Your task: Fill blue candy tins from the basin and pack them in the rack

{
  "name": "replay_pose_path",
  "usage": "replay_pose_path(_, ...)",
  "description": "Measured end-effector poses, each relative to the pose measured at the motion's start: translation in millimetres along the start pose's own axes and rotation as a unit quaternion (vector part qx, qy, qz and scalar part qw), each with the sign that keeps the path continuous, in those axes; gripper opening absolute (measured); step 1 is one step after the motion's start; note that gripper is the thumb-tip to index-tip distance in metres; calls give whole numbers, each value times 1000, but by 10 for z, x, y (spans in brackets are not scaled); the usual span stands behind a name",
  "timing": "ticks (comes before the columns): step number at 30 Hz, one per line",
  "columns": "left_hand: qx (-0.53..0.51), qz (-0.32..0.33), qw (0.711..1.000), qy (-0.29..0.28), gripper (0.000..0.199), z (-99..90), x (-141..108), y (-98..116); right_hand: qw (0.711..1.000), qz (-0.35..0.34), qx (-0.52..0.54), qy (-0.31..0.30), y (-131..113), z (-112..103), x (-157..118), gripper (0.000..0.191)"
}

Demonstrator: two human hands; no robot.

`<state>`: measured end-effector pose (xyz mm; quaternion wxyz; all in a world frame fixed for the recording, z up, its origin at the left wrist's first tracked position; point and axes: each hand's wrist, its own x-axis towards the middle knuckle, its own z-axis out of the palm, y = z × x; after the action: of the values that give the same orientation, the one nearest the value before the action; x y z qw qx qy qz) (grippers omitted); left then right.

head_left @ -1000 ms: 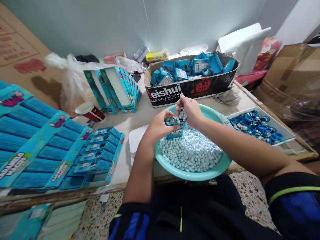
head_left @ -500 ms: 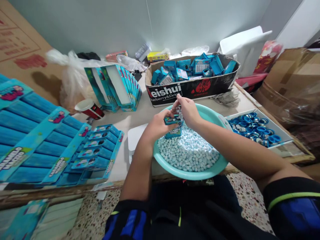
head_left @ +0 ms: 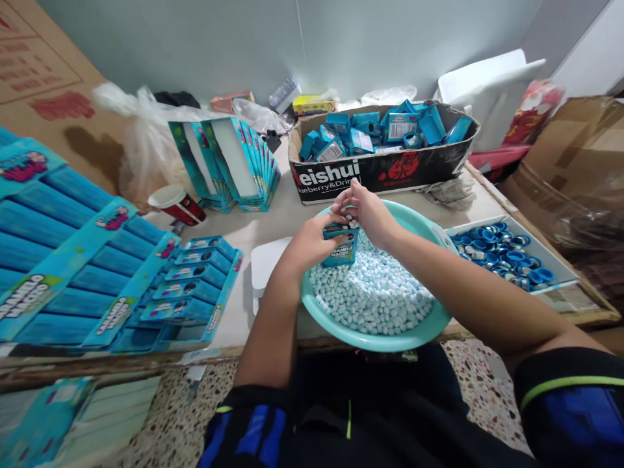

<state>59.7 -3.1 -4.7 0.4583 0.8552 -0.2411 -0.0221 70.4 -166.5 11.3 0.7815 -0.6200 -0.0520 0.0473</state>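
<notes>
A small blue box (head_left: 340, 253) stands upright over the candies, and my left hand (head_left: 312, 244) is wrapped round it. At the top of the box, my right hand (head_left: 366, 211) is cupped with curled fingers, and a few white candies show beneath its palm. Both hands are above a turquoise basin (head_left: 375, 344) holding a heap of pale blue and white candies (head_left: 385, 292). How many candies my right hand holds is hidden by its fingers.
Behind the basin stands a black carton (head_left: 380, 170) of blue boxes. A white tray (head_left: 560, 281) of blue caps lies right. Display trays (head_left: 110, 253), a red cup (head_left: 182, 207) and folded cartons (head_left: 244, 169) are left. A white scale-like object (head_left: 266, 263) sits beside the basin.
My right hand has opened slightly over the box top, and fewer loose candies show beneath it. The view has shifted a little. My left hand still grips the box.
</notes>
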Motion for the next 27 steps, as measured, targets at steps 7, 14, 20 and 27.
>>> replay_pose_path(7, 19, -55, 997, 40, 25, 17, -22, -10, 999, 11, -36, 11, -1, -1, -38, 68)
replay_pose_path(14, -3, -62, 993, 104, 41, 32, -24, -20, 997, -11, -74, 13, -8, -25, -59, 66)
replay_pose_path(20, -55, -71, 985, 150, 46, 34, -8, -101, 987, -91, -132, -22, -45, 4, -86, 57)
replay_pose_path(27, -61, -84, 985, 135, 48, 10, -33, -85, 951, -80, -299, 12, 35, -184, 22, 12)
